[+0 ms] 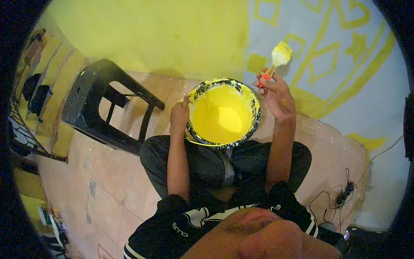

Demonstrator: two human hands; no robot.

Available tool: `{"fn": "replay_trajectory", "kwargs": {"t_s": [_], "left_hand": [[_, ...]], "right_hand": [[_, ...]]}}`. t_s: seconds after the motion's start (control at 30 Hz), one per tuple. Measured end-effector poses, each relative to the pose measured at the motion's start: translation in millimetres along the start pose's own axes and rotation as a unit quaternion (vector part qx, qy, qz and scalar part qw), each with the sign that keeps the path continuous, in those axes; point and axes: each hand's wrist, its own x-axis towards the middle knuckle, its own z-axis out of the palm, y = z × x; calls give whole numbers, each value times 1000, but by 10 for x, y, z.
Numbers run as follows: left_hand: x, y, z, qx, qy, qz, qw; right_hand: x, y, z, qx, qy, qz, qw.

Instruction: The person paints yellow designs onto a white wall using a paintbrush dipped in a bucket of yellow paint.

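Warm, even light brightens the paint bucket (223, 113) before you; around it, the fisheye view bends, softens and darkens to black.

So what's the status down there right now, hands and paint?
Left hand grips the paint bucket rim. Right hand holds the brush, bristles loaded yellow, raised by the wall. Black stool stands left, apart from both.

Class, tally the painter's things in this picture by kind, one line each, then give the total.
Paint bucket: 1
Brush: 1
Black stool: 1
Hands: 2, left on the bucket, right holding the brush
Total: 5
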Motion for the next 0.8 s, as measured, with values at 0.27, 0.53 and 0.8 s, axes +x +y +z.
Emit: {"fn": "replay_trajectory", "kwargs": {"t_s": [0.27, 0.53, 0.8], "left_hand": [[43, -63, -1, -14, -1, 16, 1000], [50, -65, 131, 7, 36, 35, 999], [61, -271, 114, 6, 79, 88, 993]], "right_hand": [[-1, -224, -292, -150, 51, -59, 986], [120, -388, -319, -140, 90, -59, 984], [460, -514, -510, -226, 151, -21, 962]]}}
